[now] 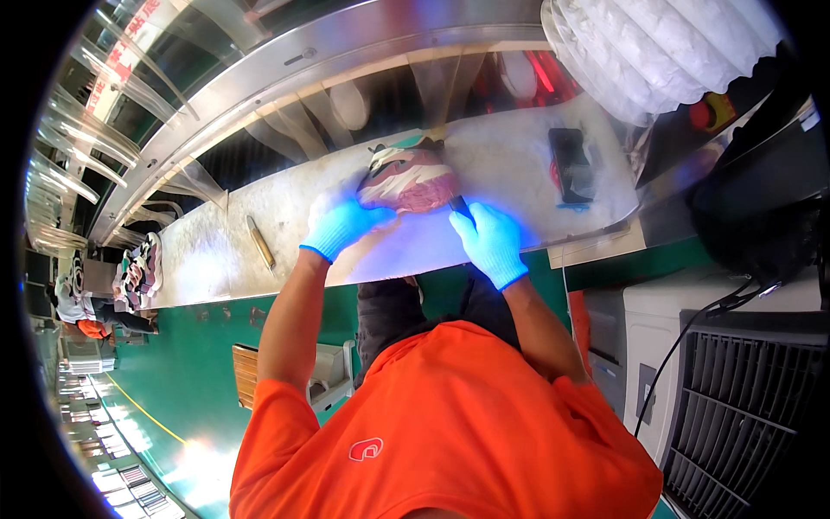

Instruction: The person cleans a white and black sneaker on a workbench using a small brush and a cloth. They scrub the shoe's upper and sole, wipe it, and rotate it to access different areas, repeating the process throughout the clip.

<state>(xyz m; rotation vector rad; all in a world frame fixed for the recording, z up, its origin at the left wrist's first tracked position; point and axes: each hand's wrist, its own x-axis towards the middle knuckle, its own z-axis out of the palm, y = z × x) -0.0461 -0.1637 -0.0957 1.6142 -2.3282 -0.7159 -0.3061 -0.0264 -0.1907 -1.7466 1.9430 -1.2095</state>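
Observation:
A multicoloured shoe upper [413, 183], patterned in pink, cream, green and black, lies on the pale worktop [311, 186]. At its near left edge, my left hand [344, 227] grips it, the thumb toward the upper and the other fingers partly hidden. Just off its right side, my right hand [491, 242] closes round a small dark handheld tool [460, 206], whose kind I cannot make out. Both hands wear knitted gloves that glow blue, and bluish light falls on the worktop around them.
A slim yellowish-handled tool [260, 243] rests left of my hands. A black phone [571, 164] lies at the right. Several patterned uppers [143, 272] are piled at the far left end. A metal frame [346, 43] runs behind; a white pleated duct [661, 52] hangs upper right.

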